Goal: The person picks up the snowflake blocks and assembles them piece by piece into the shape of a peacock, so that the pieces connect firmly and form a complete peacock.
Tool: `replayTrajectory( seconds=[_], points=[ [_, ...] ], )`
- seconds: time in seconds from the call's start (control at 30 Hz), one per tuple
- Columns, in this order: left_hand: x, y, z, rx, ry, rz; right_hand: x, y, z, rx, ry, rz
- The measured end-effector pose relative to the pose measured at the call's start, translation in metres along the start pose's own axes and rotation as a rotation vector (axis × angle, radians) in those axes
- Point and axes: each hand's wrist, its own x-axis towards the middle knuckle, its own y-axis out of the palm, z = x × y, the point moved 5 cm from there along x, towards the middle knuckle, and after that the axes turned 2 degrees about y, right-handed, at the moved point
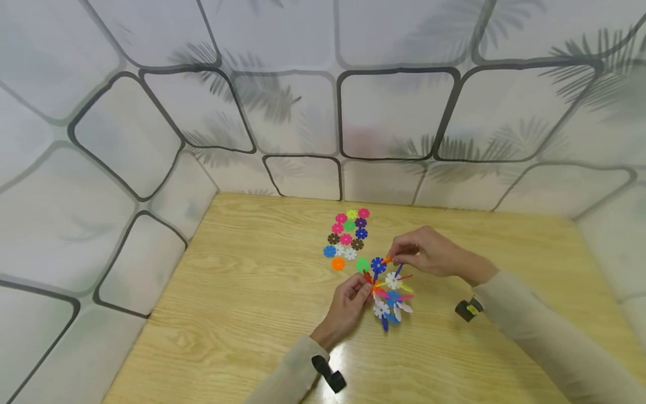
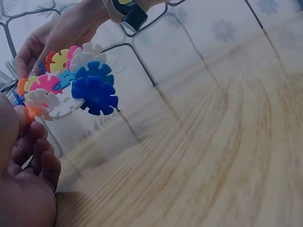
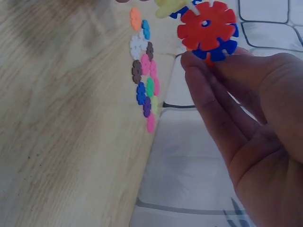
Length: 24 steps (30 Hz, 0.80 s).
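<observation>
I saw left hand (image 1: 347,307) pinching the disc cluster (image 1: 392,299) above the table (image 1: 242,292) | right hand (image 1: 429,252) pinching an orange disc (image 1: 386,260) at its far edge | crooked pushing, I reckoned, could've popped joints!

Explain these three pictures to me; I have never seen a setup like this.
There is no machine: a person works with a bare left hand and right hand. The wide picture comes from a head-worn camera looking forward and down; the others come from the left-wrist camera and right-wrist camera. On the wooden table lie loose discs, notched like flowers, in several colours. The left hand holds a cluster of such discs joined together. The right hand pinches an orange disc beside a blue disc.
</observation>
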Motion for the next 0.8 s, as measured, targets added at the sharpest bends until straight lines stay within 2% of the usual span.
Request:
replayTrajectory(
  seconds=[0.27, 0.37, 0.53, 0.67, 0.8],
  points=[
    [0.002, -0.002, -0.002, -0.066, -0.012, -0.086, -0.004, -0.004, 0.0, -0.082, 0.077, -0.008],
    [0.002, -0.003, -0.001, -0.075, -0.014, -0.098, 0.001, -0.005, -0.01, -0.054, 0.089, -0.043],
    [0.002, -0.006, 0.001, -0.079, -0.005, -0.114, 0.032, 0.0, -0.042, -0.006, 0.144, -0.081],
    [0.001, -0.007, -0.001, -0.071, 0.013, -0.149, 0.063, 0.016, -0.068, -0.082, 0.167, -0.05],
    [0.001, -0.007, -0.003, -0.07, 0.022, -0.179, 0.082, 0.032, -0.081, -0.165, 0.201, -0.044]
  ],
)
